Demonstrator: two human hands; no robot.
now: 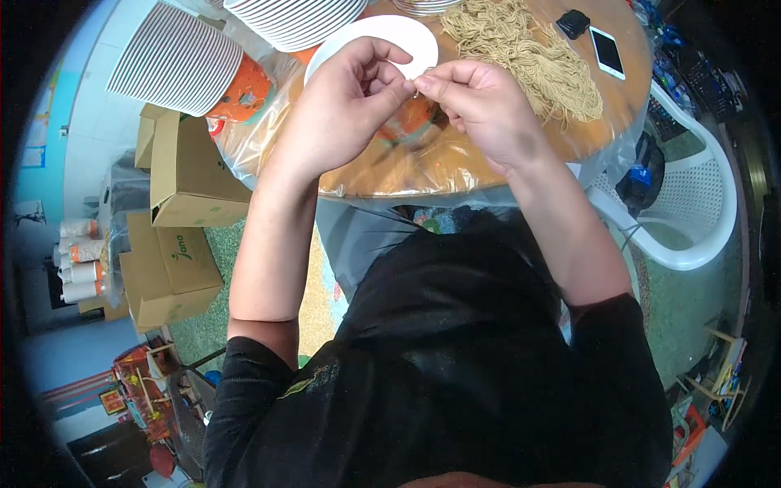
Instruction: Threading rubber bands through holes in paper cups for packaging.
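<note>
My left hand (348, 98) and my right hand (482, 96) meet over the table, thumbs and forefingers pinched together at the tips. Something tiny sits between them, too small to make out. Below and behind the hands stands a round white container (420, 34), with orange showing under its rim; the hands cover much of it. To the right of it lies a loose heap of tan string (525, 53), apart from my fingers. Stacks of white paper tubs with orange print, one stack (183, 61) lying tilted at the left, are near my left hand.
The round wooden table (390, 180) has a clear plastic cover. A phone (607, 53) and a small black object (573, 24) lie at its right. Open cardboard boxes (195, 175) stand at the left, a white plastic chair (687, 203) at the right.
</note>
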